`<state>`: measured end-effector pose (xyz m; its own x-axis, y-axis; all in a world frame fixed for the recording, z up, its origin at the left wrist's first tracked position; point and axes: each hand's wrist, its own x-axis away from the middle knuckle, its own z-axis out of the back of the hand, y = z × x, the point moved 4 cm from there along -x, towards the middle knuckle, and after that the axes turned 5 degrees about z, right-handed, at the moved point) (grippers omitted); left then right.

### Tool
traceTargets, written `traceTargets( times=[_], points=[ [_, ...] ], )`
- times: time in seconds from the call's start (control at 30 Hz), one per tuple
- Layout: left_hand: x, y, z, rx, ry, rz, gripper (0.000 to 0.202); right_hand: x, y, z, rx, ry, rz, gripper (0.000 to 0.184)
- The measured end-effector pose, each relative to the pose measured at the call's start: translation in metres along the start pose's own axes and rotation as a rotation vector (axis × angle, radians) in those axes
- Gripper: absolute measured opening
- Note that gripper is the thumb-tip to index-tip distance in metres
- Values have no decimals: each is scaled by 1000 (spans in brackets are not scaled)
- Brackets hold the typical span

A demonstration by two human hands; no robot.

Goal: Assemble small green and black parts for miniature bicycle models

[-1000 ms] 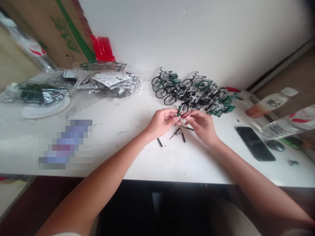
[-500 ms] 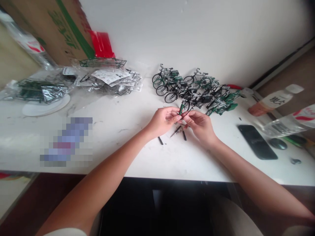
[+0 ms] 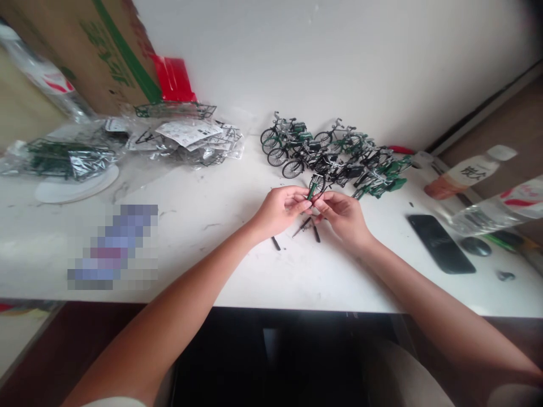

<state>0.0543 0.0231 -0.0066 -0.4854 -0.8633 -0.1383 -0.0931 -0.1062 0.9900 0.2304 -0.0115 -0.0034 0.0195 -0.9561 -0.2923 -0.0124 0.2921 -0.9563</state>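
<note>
Between my two hands is a small green model bicycle part (image 3: 311, 190) with a spoked black wheel at its far end. My left hand (image 3: 280, 210) is closed on it from the left, thumb and fingers pinching. From the other side the thumb and fingertips of my right hand (image 3: 343, 217) pinch the same part; any smaller piece between them is hidden. Just below my hands, slim dark tools (image 3: 302, 227) and a short black stick (image 3: 276, 243) lie on the white table (image 3: 237, 277) among tiny bits. Several finished-looking model bicycles (image 3: 297, 164) stand right behind my hands.
Plastic bags of frame parts and printed sheets (image 3: 186, 133) lie at the back left by a cardboard box (image 3: 114, 56). A pixelated bluish object (image 3: 116, 243) is at left. On the right are a phone (image 3: 441, 243), a mouse (image 3: 475, 246) and bottles (image 3: 470, 172).
The view has shifted slightly. Both hands keep their pinch on the bicycle part; the green piece appears a little more tilted and lower between the fingers.
</note>
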Motion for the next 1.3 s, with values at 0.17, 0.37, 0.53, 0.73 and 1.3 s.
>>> traceTargets(
  times=[0.17, 0.37, 0.53, 0.73, 1.3],
  points=[
    [1, 3, 0, -34, -8, -22, 28, 0, 1, 0, -16, -17, -16, 45],
    [1, 4, -1, -46, -8, -27, 28, -1, 3, 0, -1, -15, -19, 47],
    [2, 5, 0, -51, -3, -32, 29, 0, 3, 1, -1, -13, -23, 47],
    [2, 7, 0, -44, -5, -35, 28, 1, 0, 0, -5, -12, -27, 48],
    [1, 7, 1, -89, -14, -44, 32, 0, 1, -2, -14, -32, -61, 49]
  ],
)
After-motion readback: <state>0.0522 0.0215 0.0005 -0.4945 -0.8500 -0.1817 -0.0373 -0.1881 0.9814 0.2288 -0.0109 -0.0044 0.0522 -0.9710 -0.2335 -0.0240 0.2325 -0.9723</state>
